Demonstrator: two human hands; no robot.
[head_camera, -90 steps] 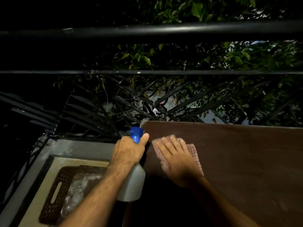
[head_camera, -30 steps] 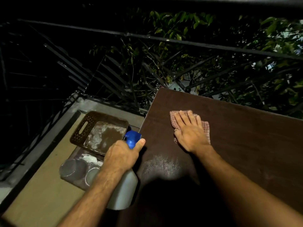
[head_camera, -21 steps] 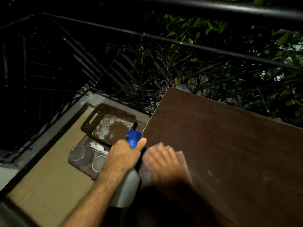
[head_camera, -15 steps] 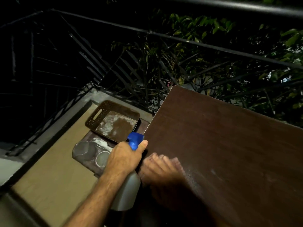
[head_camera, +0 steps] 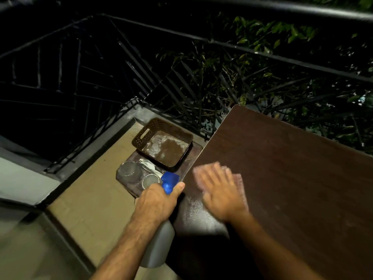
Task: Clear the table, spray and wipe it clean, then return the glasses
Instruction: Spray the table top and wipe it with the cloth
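A dark brown table [head_camera: 292,178] fills the right side. My right hand [head_camera: 220,190] lies flat on a pink checked cloth [head_camera: 239,182] near the table's left edge, blurred with motion. A patch of white spray droplets [head_camera: 196,207] shows just below the hand. My left hand [head_camera: 157,201] grips a grey spray bottle [head_camera: 157,249] with a blue nozzle [head_camera: 169,181] beside the table's left edge. Two clear glasses [head_camera: 129,171] [head_camera: 150,179] stand on a dark tray [head_camera: 131,188] on the floor to the left.
A brown perforated basket [head_camera: 141,136] sits partly on the tray's far end. A black metal railing [head_camera: 141,63] runs along the balcony's edge, with leafy branches [head_camera: 262,57] behind it. A tan floor [head_camera: 90,209] lies to the left of the table.
My right hand has wiped the cloth back and forth near the table's left edge and now sits farther from me than half a second ago. The left hand kept hold of the bottle.
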